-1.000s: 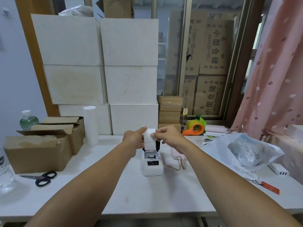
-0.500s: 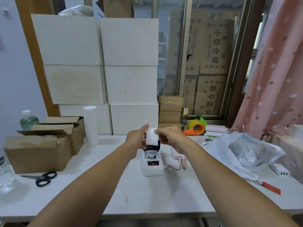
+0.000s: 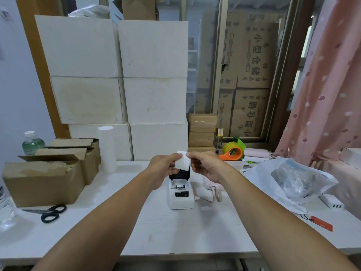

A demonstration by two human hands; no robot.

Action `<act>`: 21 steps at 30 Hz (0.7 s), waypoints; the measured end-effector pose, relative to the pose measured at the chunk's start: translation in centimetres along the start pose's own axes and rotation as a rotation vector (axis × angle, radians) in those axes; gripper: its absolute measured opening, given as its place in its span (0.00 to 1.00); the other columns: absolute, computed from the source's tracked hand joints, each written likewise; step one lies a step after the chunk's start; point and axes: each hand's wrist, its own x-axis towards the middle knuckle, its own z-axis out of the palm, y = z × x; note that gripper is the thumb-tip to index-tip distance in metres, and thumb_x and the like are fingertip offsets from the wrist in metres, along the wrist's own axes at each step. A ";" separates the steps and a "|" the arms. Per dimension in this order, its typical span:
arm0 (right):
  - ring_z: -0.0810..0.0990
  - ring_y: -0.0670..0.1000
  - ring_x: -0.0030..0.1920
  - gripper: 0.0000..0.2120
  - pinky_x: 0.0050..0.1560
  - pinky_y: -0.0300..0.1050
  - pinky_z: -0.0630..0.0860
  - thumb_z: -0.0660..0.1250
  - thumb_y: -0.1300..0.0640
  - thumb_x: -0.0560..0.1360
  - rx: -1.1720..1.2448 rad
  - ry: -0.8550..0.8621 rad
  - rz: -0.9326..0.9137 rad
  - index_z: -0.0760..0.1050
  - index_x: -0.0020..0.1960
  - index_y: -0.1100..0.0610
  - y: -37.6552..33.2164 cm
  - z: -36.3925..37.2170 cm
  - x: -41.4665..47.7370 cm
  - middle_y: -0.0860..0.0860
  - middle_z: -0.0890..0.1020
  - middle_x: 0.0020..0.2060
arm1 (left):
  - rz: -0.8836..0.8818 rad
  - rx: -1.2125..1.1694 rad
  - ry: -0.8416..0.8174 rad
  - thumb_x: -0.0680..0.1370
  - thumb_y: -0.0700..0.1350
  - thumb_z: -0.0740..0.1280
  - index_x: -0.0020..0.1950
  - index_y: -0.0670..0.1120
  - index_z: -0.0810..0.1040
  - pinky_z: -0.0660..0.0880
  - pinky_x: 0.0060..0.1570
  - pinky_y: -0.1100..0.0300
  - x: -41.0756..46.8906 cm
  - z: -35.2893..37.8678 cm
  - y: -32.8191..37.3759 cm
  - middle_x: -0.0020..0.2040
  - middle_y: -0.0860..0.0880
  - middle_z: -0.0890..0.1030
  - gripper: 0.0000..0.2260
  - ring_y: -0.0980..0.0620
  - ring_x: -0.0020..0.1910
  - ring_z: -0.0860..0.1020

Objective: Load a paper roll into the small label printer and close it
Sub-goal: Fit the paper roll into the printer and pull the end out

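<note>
Above the middle of the white table (image 3: 175,231), toward its back edge, both hands hold a small white paper roll (image 3: 183,160) in the air. The left hand (image 3: 163,169) pinches one side of it and the right hand (image 3: 205,165) pinches the other, fingertips closed on the paper. Directly below sits the small white label printer (image 3: 180,196), its dark lid (image 3: 179,174) tipped up and back so the empty paper bay faces upward; the roll is not yet in it and does not touch it.

Such a roll looks light and fairly firm as a wound cylinder, yet the outer wrap is thin and soft, likely to crease, tear or unspool if squeezed across its face. Holding it by the two flat ends seems safest, with the loose tail toward the printer's front slot. Which way the tail runs I cannot tell. A pink cable (image 3: 215,194) lies just right of the printer, and scissors (image 3: 48,212) rest near the left front edge, well apart.
</note>
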 end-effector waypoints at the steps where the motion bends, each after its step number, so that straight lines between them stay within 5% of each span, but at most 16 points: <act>1: 0.78 0.50 0.33 0.06 0.42 0.42 0.79 0.76 0.59 0.75 -0.017 -0.006 -0.018 0.83 0.45 0.62 0.1 0.0 0.0 0.54 0.80 0.33 | 0.005 -0.007 0.005 0.76 0.46 0.75 0.55 0.36 0.82 0.83 0.53 0.55 0.1 -0.1 0.0 0.47 0.41 0.82 0.14 0.45 0.44 0.81; 6: 0.82 0.48 0.41 0.11 0.46 0.44 0.79 0.77 0.58 0.75 -0.226 -0.040 -0.109 0.86 0.52 0.65 0.7 0.1 0.3 0.54 0.85 0.42 | -0.010 -0.039 0.069 0.75 0.48 0.76 0.53 0.37 0.80 0.82 0.55 0.55 0.4 -0.4 -0.1 0.43 0.44 0.79 0.16 0.45 0.43 0.81; 10: 0.82 0.51 0.43 0.06 0.53 0.50 0.81 0.77 0.59 0.73 -0.258 -0.041 -0.131 0.87 0.46 0.62 1.0 0.6 0.5 0.55 0.84 0.41 | -0.045 -0.022 0.111 0.74 0.51 0.77 0.57 0.35 0.78 0.81 0.60 0.52 0.6 -0.4 -0.3 0.42 0.43 0.78 0.23 0.44 0.43 0.84; 18: 0.80 0.50 0.33 0.06 0.42 0.42 0.85 0.76 0.64 0.74 0.031 0.021 0.017 0.83 0.48 0.66 0.0 0.7 0.3 0.55 0.80 0.32 | 0.052 0.141 0.102 0.74 0.62 0.73 0.50 0.44 0.83 0.80 0.60 0.51 0.5 0.0 -0.2 0.45 0.44 0.87 0.21 0.45 0.46 0.85; 21: 0.79 0.50 0.32 0.05 0.38 0.41 0.85 0.76 0.64 0.74 0.114 0.048 0.068 0.82 0.48 0.66 -0.4 0.5 0.4 0.55 0.80 0.32 | 0.200 0.355 0.053 0.74 0.61 0.73 0.53 0.47 0.83 0.79 0.52 0.55 -0.5 0.3 -0.7 0.49 0.48 0.85 0.19 0.52 0.44 0.81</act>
